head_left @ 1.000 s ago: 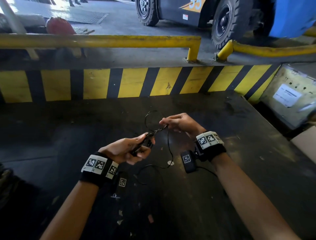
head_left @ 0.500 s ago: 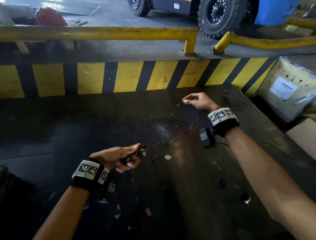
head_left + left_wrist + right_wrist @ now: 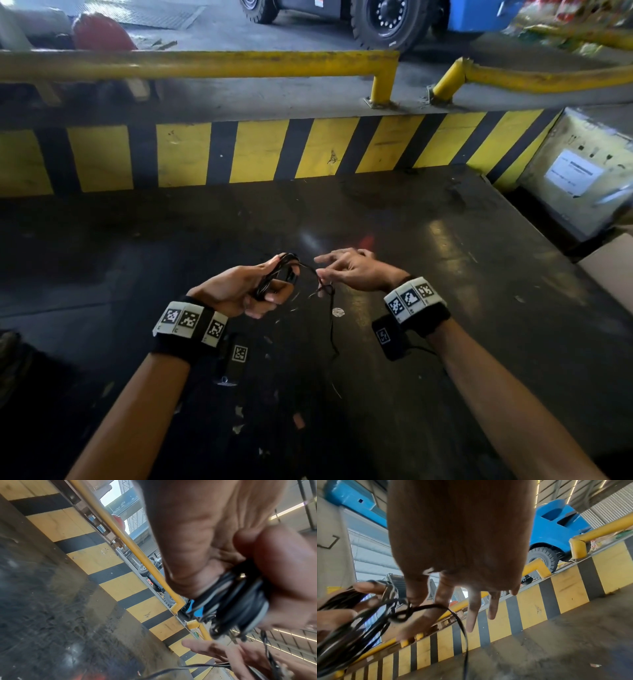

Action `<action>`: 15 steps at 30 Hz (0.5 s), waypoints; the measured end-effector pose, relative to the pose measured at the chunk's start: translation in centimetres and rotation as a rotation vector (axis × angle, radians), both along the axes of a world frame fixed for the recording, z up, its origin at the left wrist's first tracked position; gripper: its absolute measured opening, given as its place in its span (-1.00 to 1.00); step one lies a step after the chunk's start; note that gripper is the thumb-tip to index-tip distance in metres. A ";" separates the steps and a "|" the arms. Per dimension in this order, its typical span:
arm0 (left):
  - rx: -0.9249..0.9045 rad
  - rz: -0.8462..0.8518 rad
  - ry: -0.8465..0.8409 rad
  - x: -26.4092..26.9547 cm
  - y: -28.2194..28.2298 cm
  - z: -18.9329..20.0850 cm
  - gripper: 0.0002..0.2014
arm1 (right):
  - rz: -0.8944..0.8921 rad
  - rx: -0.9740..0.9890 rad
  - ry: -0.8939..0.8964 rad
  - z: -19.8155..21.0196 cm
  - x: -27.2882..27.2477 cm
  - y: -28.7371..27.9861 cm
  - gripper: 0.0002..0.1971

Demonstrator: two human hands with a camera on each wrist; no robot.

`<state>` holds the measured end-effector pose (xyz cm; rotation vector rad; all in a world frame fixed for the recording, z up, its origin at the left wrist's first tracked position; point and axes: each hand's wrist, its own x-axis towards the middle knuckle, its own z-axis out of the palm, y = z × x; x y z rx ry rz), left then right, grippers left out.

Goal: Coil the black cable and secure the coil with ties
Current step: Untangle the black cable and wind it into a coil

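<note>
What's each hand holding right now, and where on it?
Left hand grips the black cable round its gathered loops. Right hand pinches the loose strand just beside the coil, other fingers spread.

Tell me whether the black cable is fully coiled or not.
Partly coiled: left hand grips the loops, a loose tail of the black cable hangs below.

left hand (image 3: 239,291) gripping bundled loops of black cable (image 3: 277,277), right hand (image 3: 356,270) pinching a knotted strand just beside it, above dark metal platform (image 3: 445,308), yellow-black striped curb (image 3: 260,150) behind

Cable coil (image 3: 277,279) in left hand (image 3: 239,291), right hand (image 3: 356,270) beside.
</note>
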<state>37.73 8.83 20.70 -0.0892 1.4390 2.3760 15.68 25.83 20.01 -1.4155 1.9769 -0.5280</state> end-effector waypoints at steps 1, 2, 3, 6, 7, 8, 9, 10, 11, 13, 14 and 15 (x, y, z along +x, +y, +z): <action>0.002 0.009 0.004 0.1 -0.1 0.0 -0.59 | -0.017 -0.036 -0.054 -0.1 0.0 0.0 -0.60; 0.006 0.016 0.004 0.3 -0.3 0.0 -0.62 | -0.032 -0.071 -0.089 -0.1 0.0 0.0 -0.60; 0.005 0.020 -0.002 0.4 -0.4 -0.1 -0.63 | -0.046 -0.113 -0.117 0.0 -0.2 0.0 -0.61; -0.010 0.017 -0.022 0.8 -0.3 -0.6 -0.65 | -0.195 -0.271 -0.225 0.5 -1.8 -0.2 -0.65; -0.015 0.005 -0.020 0.9 -0.1 -0.8 -0.66 | -0.279 -0.328 -0.249 0.7 -2.5 -0.3 -0.64; -0.018 -0.009 -0.015 1.1 0.2 -1.0 -0.65 | -0.362 -0.372 -0.256 0.9 -3.3 -0.3 -0.62; -0.013 -0.024 -0.009 1.2 0.4 -1.2 -0.64 | -0.455 -0.400 -0.258 0.5 -4.7 -0.3 -0.60; 0.004 -0.031 -0.001 1.4 0.5 -1.3 -0.64 | -0.557 -0.399 -0.265 -0.1 -6.1 -0.4 -0.57; 0.029 -0.030 0.012 1.6 0.6 -1.3 -0.65 | -0.685 -0.381 -0.271 -1.0 -7.7 -0.3 -0.52; 0.054 0.002 0.041 2.0 0.6 -1.3 -0.64 | -0.962 -0.348 -0.305 -3.9 -11.8 0.4 -0.48; 0.062 0.028 0.052 2.3 0.4 -1.2 -0.64 | -1.081 -0.328 -0.342 -5.5 -13.6 1.0 -0.51; 0.084 0.056 0.062 2.5 0.2 -1.1 -0.64 | -1.189 -0.303 -0.378 -7.1 -15.0 1.7 -0.53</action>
